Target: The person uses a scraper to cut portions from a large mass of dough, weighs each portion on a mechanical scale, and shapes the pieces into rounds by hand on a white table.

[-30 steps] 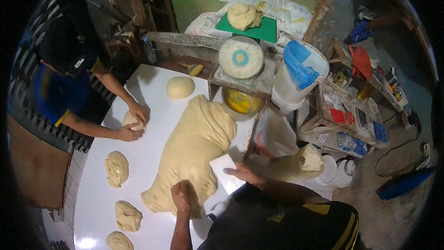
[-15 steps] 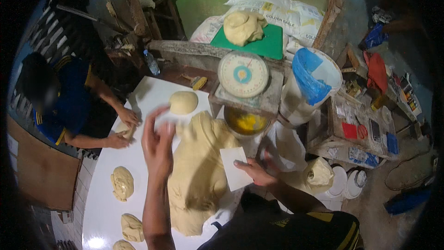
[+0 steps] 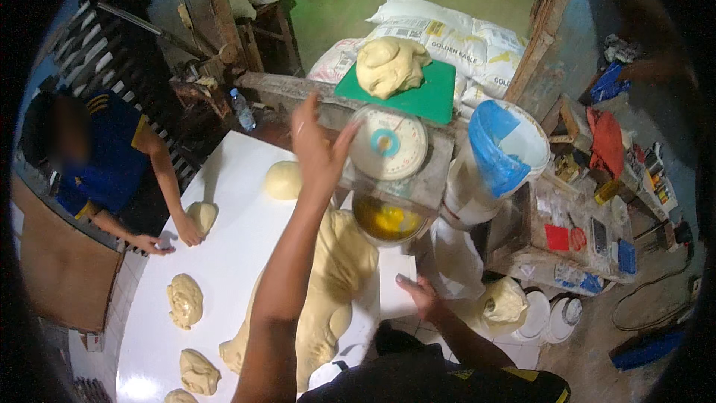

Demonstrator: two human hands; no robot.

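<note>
My left hand (image 3: 319,142) is raised in front of the dial scale (image 3: 392,145), fingers apart and holding nothing visible. Above the scale a dough lump (image 3: 389,67) rests on a green board (image 3: 440,101). My right hand (image 3: 418,291) grips a white flat scraper (image 3: 391,298) at the table's right side. A large dough mass (image 3: 343,254) lies on the white table (image 3: 224,269), partly hidden behind my left forearm. A smooth dough ball (image 3: 283,179) sits behind it; separate lumps (image 3: 183,300) lie along the left. A steel bowl with yellow contents (image 3: 384,220) sits beneath the scale's stand.
A co-worker (image 3: 104,164) at the left has a hand by a dough piece (image 3: 201,218). At the right stand a bucket with blue plastic (image 3: 496,149), a cluttered bench (image 3: 514,231) and tubs (image 3: 533,317). Stacked sacks (image 3: 470,52) lie beyond the board.
My left hand has risen from the big dough mass toward the scale. The co-worker's hands have separated around their dough piece. My right hand still holds the scraper.
</note>
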